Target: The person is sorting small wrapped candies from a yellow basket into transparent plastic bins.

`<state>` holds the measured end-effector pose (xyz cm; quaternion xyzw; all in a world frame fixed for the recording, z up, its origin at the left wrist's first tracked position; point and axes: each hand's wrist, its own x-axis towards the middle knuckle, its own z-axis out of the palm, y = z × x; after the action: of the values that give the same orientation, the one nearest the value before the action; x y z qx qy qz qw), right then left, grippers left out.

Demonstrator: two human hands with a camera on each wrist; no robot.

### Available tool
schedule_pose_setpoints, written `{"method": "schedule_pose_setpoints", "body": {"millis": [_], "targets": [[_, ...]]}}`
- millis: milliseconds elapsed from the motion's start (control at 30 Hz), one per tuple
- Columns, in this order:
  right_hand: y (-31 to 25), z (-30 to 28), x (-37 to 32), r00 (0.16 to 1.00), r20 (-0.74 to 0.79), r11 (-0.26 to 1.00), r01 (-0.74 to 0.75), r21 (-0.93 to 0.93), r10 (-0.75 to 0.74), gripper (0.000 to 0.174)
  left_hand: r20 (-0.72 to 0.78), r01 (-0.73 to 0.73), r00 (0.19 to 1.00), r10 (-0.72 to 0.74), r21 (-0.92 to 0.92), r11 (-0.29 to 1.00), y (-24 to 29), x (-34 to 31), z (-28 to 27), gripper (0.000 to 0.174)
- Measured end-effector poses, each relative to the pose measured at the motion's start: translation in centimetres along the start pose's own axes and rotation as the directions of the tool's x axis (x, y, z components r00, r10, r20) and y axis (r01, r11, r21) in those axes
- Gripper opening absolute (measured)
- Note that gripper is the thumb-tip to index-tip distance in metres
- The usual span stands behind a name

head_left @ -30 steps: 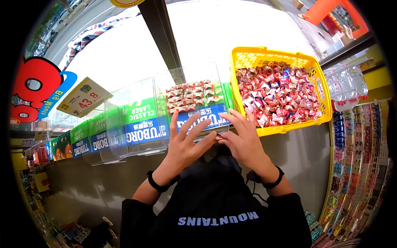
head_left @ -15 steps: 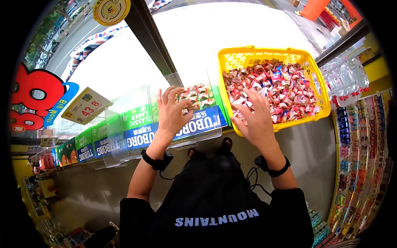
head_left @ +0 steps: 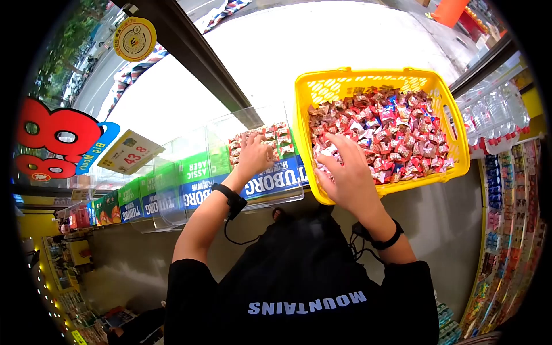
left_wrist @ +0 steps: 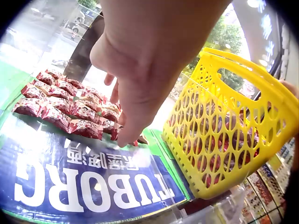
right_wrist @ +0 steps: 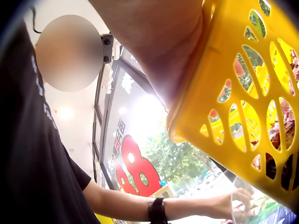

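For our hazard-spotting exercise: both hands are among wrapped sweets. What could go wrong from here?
1. The right hand leans over the near rim of the yellow basket; heaped sweets could spill, or the basket might tip.
2. The left hand reaches into the clear bin; its fingers could knock the rowed sweets askew.

You are standing in a shop, at its street window (head_left: 322, 40). Evidence: a price card (head_left: 131, 155) reading 43.8; clear display bins (head_left: 172, 152) on stacked beer cartons (head_left: 270, 175); a yellow basket (head_left: 368, 73) heaped with wrapped sweets (head_left: 397, 132); shrink-wrapped water bottles (head_left: 497, 118); racks (head_left: 506, 218) of small packaged goods on your right; red lettering (head_left: 49, 135) on the glass.
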<state>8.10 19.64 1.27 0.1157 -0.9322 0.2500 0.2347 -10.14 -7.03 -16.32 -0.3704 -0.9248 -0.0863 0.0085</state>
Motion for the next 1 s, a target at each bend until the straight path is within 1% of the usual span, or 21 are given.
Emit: {"method": "schedule_pose_setpoints", "body": {"millis": [67, 167, 267, 367, 467, 667, 767, 867, 900, 1000], "targets": [[0.0, -0.1, 0.1, 1.0, 0.002, 1.0, 0.009, 0.006, -0.009, 0.025, 0.018, -0.014, 1.0, 0.014, 0.011, 1.0, -0.1, -0.1, 0.5, 0.014], [-0.1, 0.0, 0.0, 1.0, -0.001, 1.0, -0.003, 0.01, 0.003, 0.025, -0.045, -0.05, 0.998, 0.052, 0.046, 0.998, 0.3, -0.4, 0.2, 0.011], [-0.2, -0.2, 0.1, 1.0, 0.005, 1.0, -0.01, 0.019, 0.01, 0.025, -0.047, -0.044, 0.998, 0.045, 0.022, 0.999, 0.2, -0.6, 0.6, 0.009], [-0.2, -0.2, 0.3, 1.0, 0.01, 0.999, -0.013, 0.033, 0.013, 0.025, -0.043, -0.029, 0.999, 0.028, -0.001, 1.0, 0.0, -0.7, 0.5, 0.011], [-0.2, -0.3, 0.2, 1.0, 0.013, 0.999, -0.019, 0.038, 0.019, 0.025, -0.081, -0.008, 0.997, 0.008, 0.003, 1.0, -0.1, -0.7, 0.9, 0.018], [-0.2, -0.4, 0.1, 0.999, 0.027, 0.998, -0.022, 0.057, 0.021, 0.025, -0.007, 0.024, 1.0, -0.024, -0.035, 0.999, 0.5, -0.3, -0.7, 0.028], [-0.2, -0.5, 0.0, 0.999, 0.043, 0.998, -0.035, 0.048, 0.033, 0.028, 0.007, 0.025, 1.0, -0.025, -0.042, 0.999, 1.4, -0.3, -2.3, 0.026], [-0.2, -0.3, 0.0, 0.999, 0.028, 0.999, -0.032, 0.041, 0.031, 0.028, -0.091, -0.015, 0.996, 0.007, -0.085, 0.996, 3.3, -0.4, -5.1, 0.026], [-0.2, -0.2, -0.1, 0.999, 0.019, 0.999, -0.03, 0.043, 0.029, 0.028, -0.102, -0.028, 0.995, 0.017, -0.105, 0.994, 4.3, -0.3, -6.9, 0.023], [-0.1, -0.7, -0.2, 1.0, 0.014, 0.996, -0.01, 0.088, 0.008, 0.026, -0.114, -0.058, 0.993, 0.018, -0.366, 0.929, 6.3, -0.6, -11.2, 0.021]]}}
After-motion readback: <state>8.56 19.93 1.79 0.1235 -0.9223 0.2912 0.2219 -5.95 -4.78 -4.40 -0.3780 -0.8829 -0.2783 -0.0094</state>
